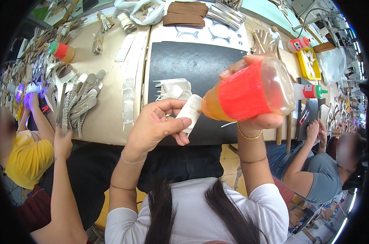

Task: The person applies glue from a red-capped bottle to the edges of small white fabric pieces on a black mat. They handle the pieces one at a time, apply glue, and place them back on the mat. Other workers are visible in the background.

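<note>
My left hand [154,124] pinches a small pale, round-ended strap piece [191,109] between thumb and fingers, holding it over the front part of a black mat [196,61]. My right hand [262,122] is wrapped round a clear squeeze bottle [245,91] with a red label and amber liquid, apparently glue. The bottle is tipped sideways with its narrow end pointing left. Its tip meets, or nearly meets, the face of the strap piece; I cannot tell which. Behind my left fingers, several similar pale pieces [174,86] lie in a loose pile on the mat.
Pale strips [128,87] line the table left of the mat, with braided straps [84,95] and a green-capped bottle [62,51] beyond. Brown strips [185,14] lie at the back. A yellow basket [308,64] stands to the right. Co-workers sit on both sides.
</note>
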The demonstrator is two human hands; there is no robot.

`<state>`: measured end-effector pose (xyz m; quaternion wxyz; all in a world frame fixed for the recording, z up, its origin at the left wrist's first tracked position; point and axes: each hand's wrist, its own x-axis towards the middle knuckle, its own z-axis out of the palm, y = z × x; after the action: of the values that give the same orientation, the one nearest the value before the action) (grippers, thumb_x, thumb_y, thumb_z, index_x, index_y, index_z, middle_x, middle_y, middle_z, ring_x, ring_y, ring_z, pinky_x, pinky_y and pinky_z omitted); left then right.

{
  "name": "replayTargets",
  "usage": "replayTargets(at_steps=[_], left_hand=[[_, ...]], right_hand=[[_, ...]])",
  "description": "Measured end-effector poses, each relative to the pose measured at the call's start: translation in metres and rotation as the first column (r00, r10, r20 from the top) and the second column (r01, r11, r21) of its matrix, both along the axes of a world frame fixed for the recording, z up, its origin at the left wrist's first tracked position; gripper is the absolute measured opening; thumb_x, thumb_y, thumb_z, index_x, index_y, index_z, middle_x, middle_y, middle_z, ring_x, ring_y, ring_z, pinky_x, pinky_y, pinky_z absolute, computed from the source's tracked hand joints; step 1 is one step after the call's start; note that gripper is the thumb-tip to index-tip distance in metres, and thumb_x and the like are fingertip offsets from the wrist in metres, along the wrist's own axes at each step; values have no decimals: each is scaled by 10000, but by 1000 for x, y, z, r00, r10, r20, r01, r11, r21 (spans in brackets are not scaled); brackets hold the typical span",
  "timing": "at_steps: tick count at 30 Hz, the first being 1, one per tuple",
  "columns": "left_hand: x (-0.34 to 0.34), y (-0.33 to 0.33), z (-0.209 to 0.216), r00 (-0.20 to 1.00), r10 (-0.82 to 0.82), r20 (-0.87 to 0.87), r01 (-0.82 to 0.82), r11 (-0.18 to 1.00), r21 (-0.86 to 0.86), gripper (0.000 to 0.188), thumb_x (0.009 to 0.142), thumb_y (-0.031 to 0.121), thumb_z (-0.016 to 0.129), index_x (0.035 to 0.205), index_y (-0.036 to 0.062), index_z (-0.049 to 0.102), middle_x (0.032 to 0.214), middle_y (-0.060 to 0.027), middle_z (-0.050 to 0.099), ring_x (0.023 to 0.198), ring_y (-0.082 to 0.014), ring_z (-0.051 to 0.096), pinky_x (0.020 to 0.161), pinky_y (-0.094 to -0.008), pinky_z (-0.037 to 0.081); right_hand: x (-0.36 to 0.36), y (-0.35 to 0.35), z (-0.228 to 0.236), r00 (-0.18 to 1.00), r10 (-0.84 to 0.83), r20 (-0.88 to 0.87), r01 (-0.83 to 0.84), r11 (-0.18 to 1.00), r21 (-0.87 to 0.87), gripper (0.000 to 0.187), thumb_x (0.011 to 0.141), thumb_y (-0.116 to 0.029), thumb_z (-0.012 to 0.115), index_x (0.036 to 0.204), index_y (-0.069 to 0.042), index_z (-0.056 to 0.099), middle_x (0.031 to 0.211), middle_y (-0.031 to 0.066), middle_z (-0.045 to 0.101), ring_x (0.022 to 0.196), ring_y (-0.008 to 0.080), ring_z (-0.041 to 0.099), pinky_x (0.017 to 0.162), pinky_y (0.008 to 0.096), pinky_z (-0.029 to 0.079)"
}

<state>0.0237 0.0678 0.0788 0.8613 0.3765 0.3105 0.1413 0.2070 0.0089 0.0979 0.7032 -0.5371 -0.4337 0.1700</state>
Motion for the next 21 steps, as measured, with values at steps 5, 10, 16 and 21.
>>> replayTargets(at_steps=[5, 10, 16, 21], left_hand=[[-2, 2, -4, 1000, 27, -16, -27, 999, 28, 345, 798, 25, 678, 1103, -74, 550, 772, -97, 632, 563, -135, 628, 492, -220, 519], [-30, 50, -29, 915, 366, -172, -212, 796, 567, 271, 778, 87, 714, 1003, -23, 612, 745, -42, 635, 615, -86, 594, 524, -191, 445], [-61, 141, -80, 689, 642, -337, -102, 546, 832, 267, 749, 102, 730, 967, -31, 654, 741, -68, 670, 666, -91, 596, 608, -225, 447], [-68, 167, -110, 631, 676, -380, -82, 545, 835, 280, 740, 104, 741, 973, -30, 662, 706, -57, 651, 628, -93, 571, 593, -232, 446]], right_hand=[[15, -3, 0, 898, 327, -295, -241, 925, 293, 1105, 601, -866, 492, 1212, 52, 417, 975, 151, 533, 885, 269, 581, 734, 381, 522], [30, -1, -2, 745, 547, -383, -249, 759, 601, 1106, 614, -866, 473, 1225, 54, 418, 963, 146, 533, 873, 267, 581, 756, 392, 518], [33, 1, -7, 867, 392, -309, -209, 848, 488, 1100, 642, -888, 383, 1161, 81, 450, 880, 139, 541, 760, 244, 600, 656, 359, 532], [36, 2, -12, 897, 353, -266, -214, 874, 437, 1061, 664, -872, 387, 1154, 66, 451, 878, 138, 543, 763, 239, 600, 625, 339, 520]])
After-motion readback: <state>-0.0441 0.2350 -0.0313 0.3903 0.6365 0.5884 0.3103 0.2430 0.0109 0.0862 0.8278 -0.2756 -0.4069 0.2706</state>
